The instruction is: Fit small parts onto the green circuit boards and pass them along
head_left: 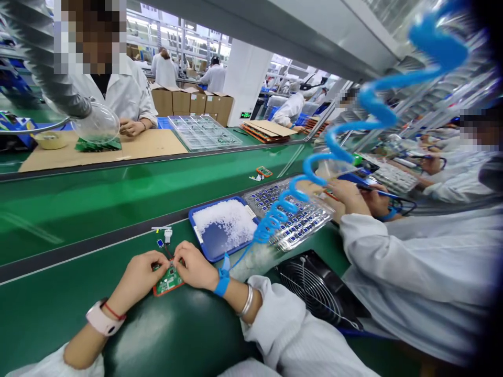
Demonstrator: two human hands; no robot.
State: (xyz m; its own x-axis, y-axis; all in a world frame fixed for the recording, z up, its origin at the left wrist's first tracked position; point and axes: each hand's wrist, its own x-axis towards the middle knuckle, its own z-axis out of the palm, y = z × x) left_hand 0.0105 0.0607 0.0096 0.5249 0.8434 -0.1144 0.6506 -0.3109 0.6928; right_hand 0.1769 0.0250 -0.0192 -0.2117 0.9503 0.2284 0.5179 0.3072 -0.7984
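A small green circuit board (168, 283) with an orange-red edge lies on the green bench in front of me. My left hand (141, 272) is closed at its upper left, thumb and forefinger pinched together on the board. From the other side, my right hand (196, 267) grips the board's upper right with bent fingers. The exact spot between the fingertips is partly hidden. Dark wires run up from there to a white connector (168, 235). Beside it sits a small blue-faced part (160, 243). A blue wrist strap (222, 280) with a coiled cord is on my right wrist.
A blue tray (208, 254) of white granules stands beyond my right hand. Behind the blue coiled cord (291, 196) is a clear tray (310, 222) of small parts. A black fan (310, 288) sits near my right forearm. Co-workers are seated to the right and across the belt (98, 199).
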